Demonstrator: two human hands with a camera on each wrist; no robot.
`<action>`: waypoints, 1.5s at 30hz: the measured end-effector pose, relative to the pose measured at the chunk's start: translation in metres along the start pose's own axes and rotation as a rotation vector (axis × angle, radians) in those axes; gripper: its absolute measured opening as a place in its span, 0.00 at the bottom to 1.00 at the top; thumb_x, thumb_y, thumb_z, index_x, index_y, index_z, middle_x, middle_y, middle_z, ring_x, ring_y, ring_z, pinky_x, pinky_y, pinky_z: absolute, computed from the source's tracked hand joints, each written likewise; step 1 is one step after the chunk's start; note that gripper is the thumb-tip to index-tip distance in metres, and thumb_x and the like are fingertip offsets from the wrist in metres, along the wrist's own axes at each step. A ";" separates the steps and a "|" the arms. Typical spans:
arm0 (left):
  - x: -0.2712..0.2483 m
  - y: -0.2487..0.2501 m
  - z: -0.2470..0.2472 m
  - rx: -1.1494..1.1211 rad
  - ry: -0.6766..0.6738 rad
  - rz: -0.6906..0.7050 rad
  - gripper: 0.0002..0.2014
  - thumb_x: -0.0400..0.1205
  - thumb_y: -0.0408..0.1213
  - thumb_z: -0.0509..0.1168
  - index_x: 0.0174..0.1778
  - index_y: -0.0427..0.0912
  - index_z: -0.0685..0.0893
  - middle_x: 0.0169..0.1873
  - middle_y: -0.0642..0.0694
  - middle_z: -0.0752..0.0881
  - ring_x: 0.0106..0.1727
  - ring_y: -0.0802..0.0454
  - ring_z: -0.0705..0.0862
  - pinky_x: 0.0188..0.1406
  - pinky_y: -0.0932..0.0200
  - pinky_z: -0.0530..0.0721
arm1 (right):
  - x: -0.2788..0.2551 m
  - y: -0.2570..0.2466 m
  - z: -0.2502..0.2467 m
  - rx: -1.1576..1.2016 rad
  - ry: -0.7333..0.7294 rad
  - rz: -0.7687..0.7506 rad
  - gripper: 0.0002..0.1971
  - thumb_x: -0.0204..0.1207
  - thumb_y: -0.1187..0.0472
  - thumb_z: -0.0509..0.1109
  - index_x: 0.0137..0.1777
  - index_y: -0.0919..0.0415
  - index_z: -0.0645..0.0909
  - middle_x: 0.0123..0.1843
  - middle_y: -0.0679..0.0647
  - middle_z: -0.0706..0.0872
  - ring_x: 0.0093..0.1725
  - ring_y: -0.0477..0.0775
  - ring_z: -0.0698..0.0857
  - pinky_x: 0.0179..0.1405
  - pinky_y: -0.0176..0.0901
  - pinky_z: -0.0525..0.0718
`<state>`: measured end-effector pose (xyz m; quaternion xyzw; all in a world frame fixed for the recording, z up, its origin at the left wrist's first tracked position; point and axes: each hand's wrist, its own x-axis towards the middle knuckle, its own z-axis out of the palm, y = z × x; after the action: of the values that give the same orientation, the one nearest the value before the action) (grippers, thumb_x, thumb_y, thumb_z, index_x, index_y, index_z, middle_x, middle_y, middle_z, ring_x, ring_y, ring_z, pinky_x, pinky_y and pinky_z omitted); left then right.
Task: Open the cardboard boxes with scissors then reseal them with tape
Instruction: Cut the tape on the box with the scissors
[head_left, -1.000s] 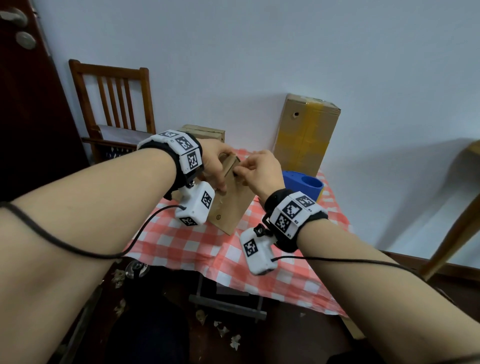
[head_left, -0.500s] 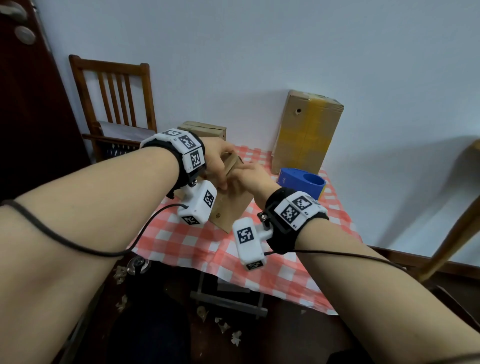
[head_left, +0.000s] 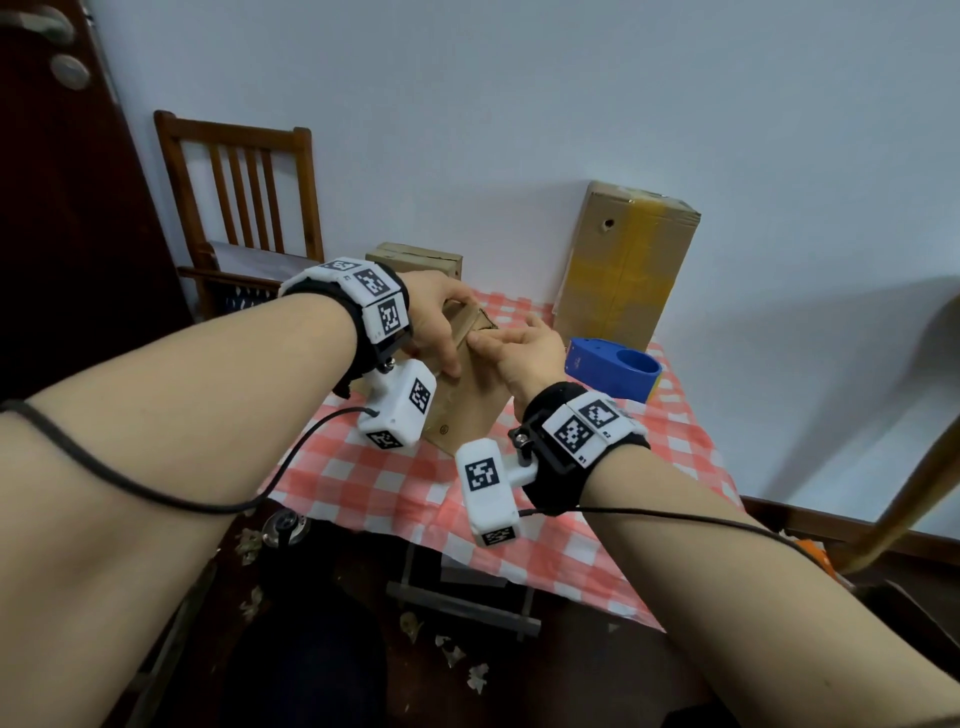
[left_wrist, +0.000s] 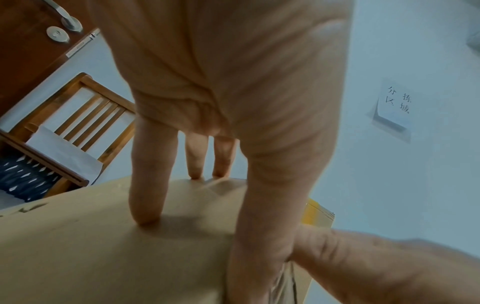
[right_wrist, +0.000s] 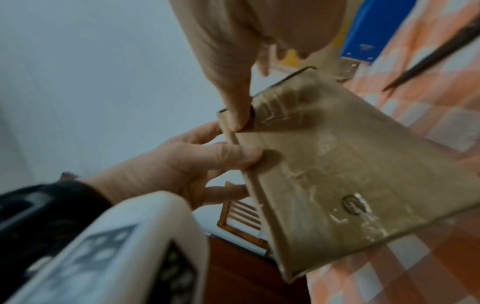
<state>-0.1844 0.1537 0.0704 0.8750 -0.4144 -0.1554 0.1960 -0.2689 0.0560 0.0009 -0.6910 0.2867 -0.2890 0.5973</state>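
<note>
A small brown cardboard box stands tilted on the red-checked tablecloth. My left hand grips its upper left edge, thumb on the front face and fingers lying on the far side. My right hand pinches the top edge. Its thumb presses at the corner where a flap gapes, and the other fingers reach behind. Wrinkled clear tape covers the top of the front face. A blue tape dispenser sits just right of the box.
A tall cardboard box with yellow tape stands at the back right against the wall. A second small box sits behind my left hand. A wooden chair and a dark door are at the left. A dark pointed object lies on the cloth.
My right hand has shifted a little to the right along the box's top edge and its wrist has dropped. The left hand keeps its grip on the box.
</note>
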 end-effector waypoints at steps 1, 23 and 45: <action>0.000 0.000 0.000 0.001 0.013 0.004 0.39 0.64 0.34 0.83 0.71 0.51 0.75 0.45 0.56 0.78 0.41 0.56 0.83 0.38 0.57 0.87 | 0.007 0.002 0.006 -0.050 -0.019 0.040 0.08 0.64 0.49 0.80 0.31 0.52 0.90 0.71 0.57 0.78 0.76 0.59 0.70 0.73 0.59 0.72; 0.003 0.005 0.002 0.071 0.092 -0.003 0.37 0.63 0.38 0.83 0.68 0.50 0.77 0.43 0.54 0.79 0.33 0.58 0.79 0.31 0.62 0.82 | 0.010 0.015 0.009 0.332 0.085 0.165 0.20 0.57 0.49 0.85 0.44 0.62 0.90 0.52 0.60 0.90 0.55 0.59 0.88 0.56 0.59 0.87; -0.009 -0.007 -0.008 -0.115 0.069 -0.064 0.35 0.66 0.32 0.81 0.68 0.49 0.76 0.54 0.49 0.80 0.49 0.48 0.83 0.50 0.46 0.89 | -0.003 -0.009 -0.006 -0.052 0.017 -0.096 0.15 0.69 0.52 0.78 0.25 0.56 0.81 0.26 0.50 0.84 0.30 0.50 0.82 0.38 0.47 0.84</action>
<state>-0.1817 0.1667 0.0753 0.8801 -0.3696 -0.1548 0.2548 -0.2749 0.0551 0.0108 -0.7169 0.2658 -0.3158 0.5619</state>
